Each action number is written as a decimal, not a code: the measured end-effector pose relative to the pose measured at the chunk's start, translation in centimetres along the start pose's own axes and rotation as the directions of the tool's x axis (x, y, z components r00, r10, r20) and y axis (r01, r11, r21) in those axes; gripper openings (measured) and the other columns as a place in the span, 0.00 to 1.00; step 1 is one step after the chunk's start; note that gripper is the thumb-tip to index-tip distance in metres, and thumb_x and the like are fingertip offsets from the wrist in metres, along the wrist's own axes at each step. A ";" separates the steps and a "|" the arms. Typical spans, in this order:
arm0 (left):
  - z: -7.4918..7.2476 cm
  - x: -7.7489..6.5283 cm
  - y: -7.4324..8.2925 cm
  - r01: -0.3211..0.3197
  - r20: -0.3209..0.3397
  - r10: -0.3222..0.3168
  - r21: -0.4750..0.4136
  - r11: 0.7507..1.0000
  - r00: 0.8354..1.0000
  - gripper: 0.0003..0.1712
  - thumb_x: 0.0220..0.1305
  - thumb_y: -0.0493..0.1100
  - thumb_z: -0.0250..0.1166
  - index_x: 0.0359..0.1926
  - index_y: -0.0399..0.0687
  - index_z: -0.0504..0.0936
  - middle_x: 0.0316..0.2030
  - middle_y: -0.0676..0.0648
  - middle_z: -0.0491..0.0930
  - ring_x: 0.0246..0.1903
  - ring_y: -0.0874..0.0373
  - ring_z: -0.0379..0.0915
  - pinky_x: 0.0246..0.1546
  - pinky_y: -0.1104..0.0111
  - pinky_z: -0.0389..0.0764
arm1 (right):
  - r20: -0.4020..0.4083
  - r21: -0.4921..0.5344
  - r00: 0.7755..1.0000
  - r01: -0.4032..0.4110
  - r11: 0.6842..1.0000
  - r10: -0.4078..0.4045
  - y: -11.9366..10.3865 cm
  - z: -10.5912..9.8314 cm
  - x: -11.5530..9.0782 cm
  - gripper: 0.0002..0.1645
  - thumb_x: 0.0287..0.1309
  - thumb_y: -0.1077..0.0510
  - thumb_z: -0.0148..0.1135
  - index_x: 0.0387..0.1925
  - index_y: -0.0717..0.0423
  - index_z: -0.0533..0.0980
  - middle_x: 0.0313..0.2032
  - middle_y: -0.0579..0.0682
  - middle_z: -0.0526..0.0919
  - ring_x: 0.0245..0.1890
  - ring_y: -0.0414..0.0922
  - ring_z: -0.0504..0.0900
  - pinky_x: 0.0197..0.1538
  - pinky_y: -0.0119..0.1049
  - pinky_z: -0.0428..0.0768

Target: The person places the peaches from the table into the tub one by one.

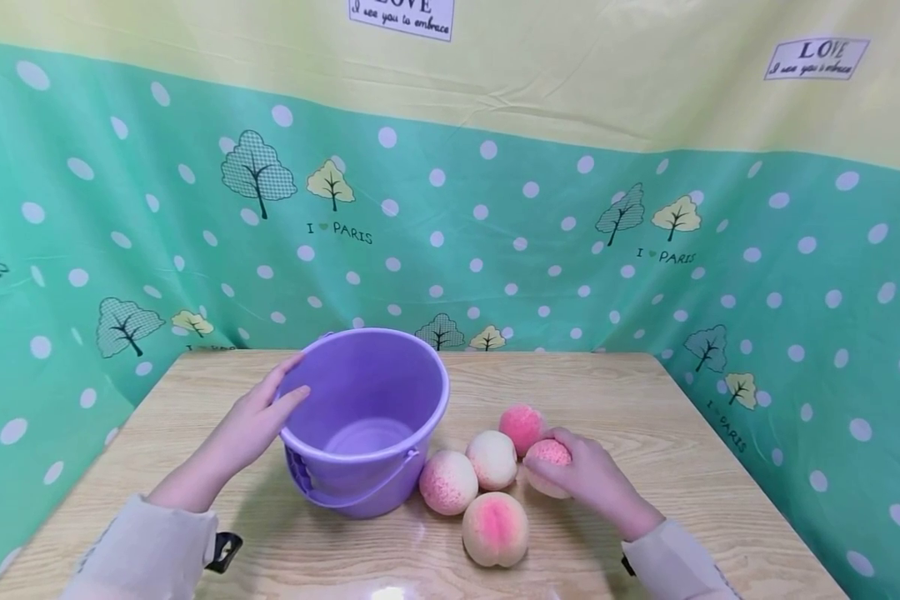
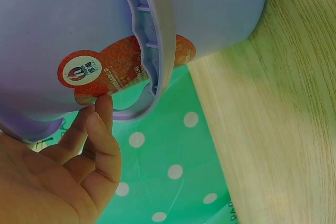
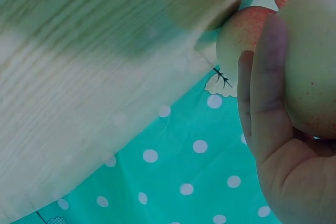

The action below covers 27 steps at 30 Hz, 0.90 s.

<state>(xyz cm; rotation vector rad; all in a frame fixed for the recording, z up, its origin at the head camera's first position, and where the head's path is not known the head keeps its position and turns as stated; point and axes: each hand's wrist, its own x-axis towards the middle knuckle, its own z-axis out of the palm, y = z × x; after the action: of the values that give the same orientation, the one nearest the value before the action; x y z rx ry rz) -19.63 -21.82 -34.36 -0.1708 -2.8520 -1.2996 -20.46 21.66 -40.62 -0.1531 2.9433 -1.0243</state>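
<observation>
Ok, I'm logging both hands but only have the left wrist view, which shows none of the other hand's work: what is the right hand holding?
Observer: The right hand grips a pink-and-cream peach.
Operator: Any other fruit out on the table?
Observer: Four more: a deep-pink peach, a mostly cream peach, a speckled peach beside the purple bucket, and a pink-creased peach.
Operator: Which of those four lies nearest the head camera?
Observer: The pink-creased peach; it sits in front of the other three.
</observation>
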 end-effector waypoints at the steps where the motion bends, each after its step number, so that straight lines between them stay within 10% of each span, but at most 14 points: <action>1: 0.0 0.0 0.0 0.000 0.000 0.000 -0.001 1.000 1.000 0.41 0.76 0.60 0.45 0.80 0.51 0.43 0.76 0.30 0.47 0.70 0.25 0.49 0.64 0.29 0.56 | -0.001 0.000 1.000 0.000 1.000 0.000 0.0 0.0 0.0 0.28 0.58 0.37 0.66 0.53 0.49 0.79 0.53 0.50 0.83 0.55 0.49 0.80 0.57 0.50 0.80; 27: -0.2 0.0 0.1 -0.004 0.001 0.004 -0.020 1.000 1.000 0.41 0.76 0.61 0.44 0.80 0.51 0.42 0.76 0.31 0.47 0.71 0.25 0.47 0.64 0.28 0.54 | -0.121 0.043 0.992 0.039 0.998 -0.034 -1.0 -1.2 0.3 0.28 0.57 0.39 0.68 0.53 0.51 0.78 0.47 0.50 0.85 0.44 0.44 0.81 0.45 0.37 0.82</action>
<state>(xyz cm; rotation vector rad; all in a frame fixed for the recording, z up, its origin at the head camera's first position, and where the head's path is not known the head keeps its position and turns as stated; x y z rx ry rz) -19.62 -21.95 -34.14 -0.1780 -2.8393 -1.3275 -20.78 21.60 -39.12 -0.1502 3.0324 -1.1433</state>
